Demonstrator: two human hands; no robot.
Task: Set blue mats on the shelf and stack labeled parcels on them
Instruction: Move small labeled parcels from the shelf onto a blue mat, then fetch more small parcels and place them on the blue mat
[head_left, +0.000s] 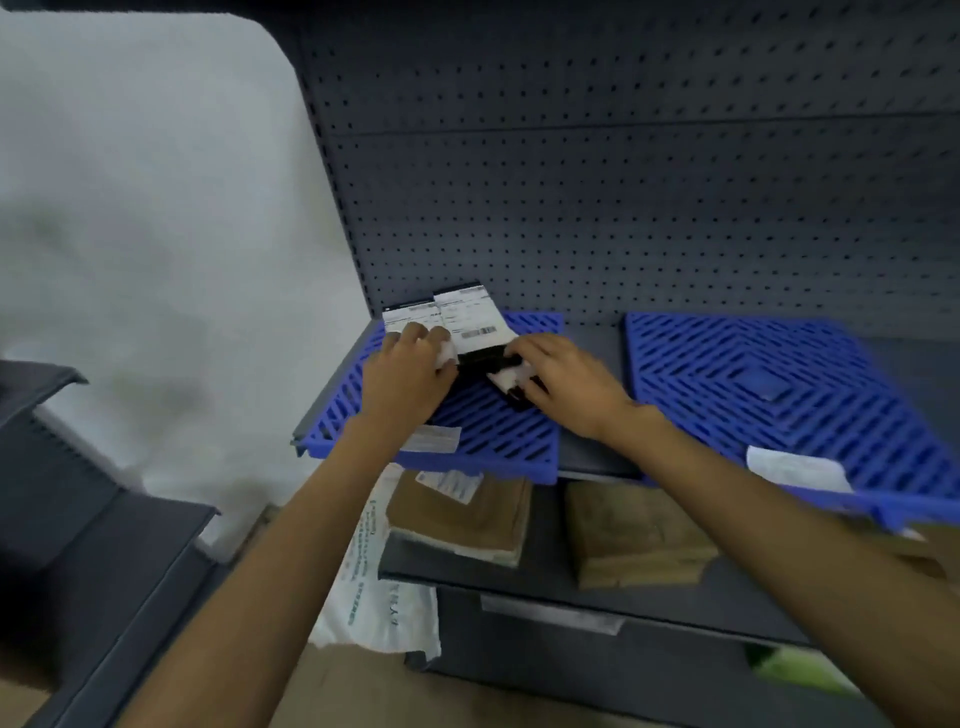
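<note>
Gripping black parcels (470, 323) with white labels, the left hand (408, 374) and right hand (563, 382) curl around them on a blue mat (498, 431).

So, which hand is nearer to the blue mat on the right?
Right. The right hand grips a parcel just left of that mat; the left hand grips another parcel farther left.

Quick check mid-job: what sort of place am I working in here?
Likely a parcel storeroom or sorting area: pegboard-backed shelving, blue mats laid on it, labeled parcels on one mat, brown parcels on the level below.
</note>
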